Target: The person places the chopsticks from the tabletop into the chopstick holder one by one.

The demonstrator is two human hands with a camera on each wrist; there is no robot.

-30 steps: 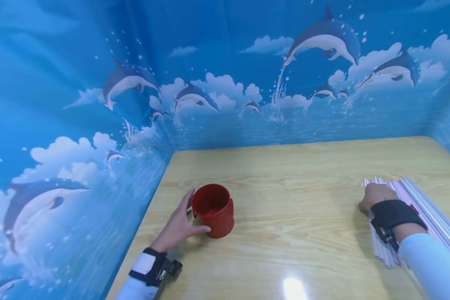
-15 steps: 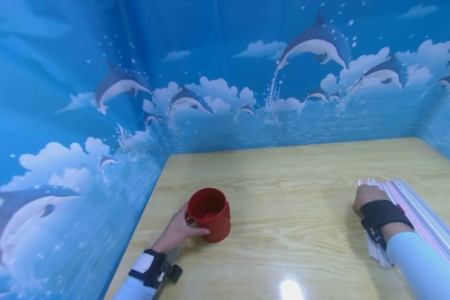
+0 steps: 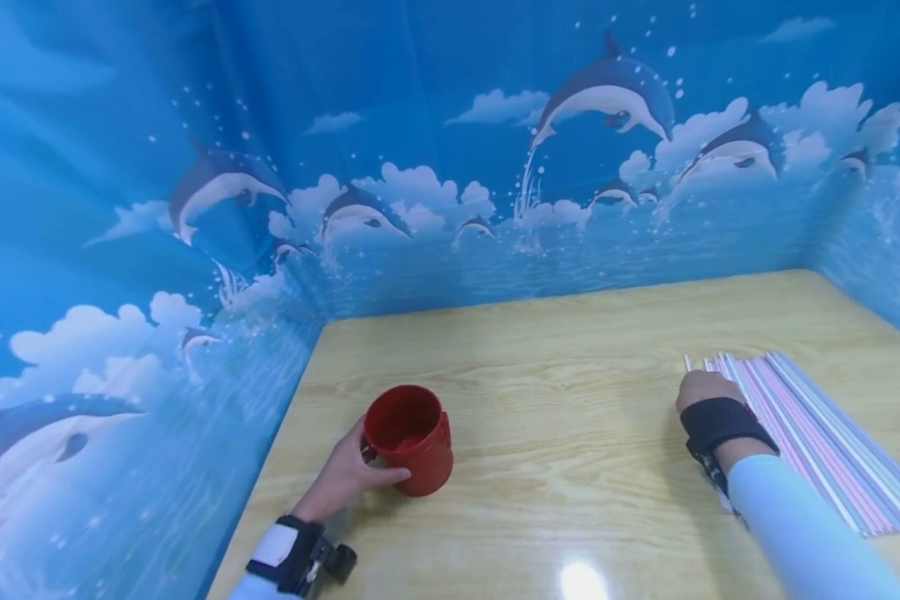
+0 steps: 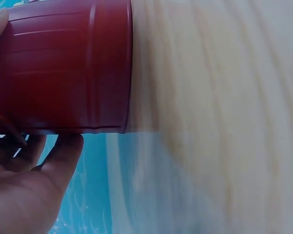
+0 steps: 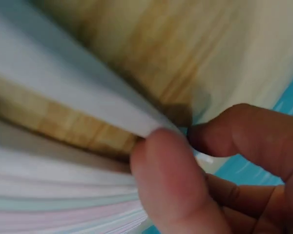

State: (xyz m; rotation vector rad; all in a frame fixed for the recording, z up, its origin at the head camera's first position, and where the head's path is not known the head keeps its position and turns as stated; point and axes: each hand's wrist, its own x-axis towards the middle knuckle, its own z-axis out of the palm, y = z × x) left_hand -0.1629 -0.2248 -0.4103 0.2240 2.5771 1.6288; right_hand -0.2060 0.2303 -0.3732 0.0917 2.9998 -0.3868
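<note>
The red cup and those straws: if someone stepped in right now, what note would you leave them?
Left hand: holds the red cup by its side, upright on the table, near the left edge.
Right hand: fingers pinch one white straw at the near end of the straw pile, which lies flat on the right side of the table.
Done: cup steadied, one straw picked at.
Left: the cup looks empty, and the pinched straw has not left the pile.
</note>
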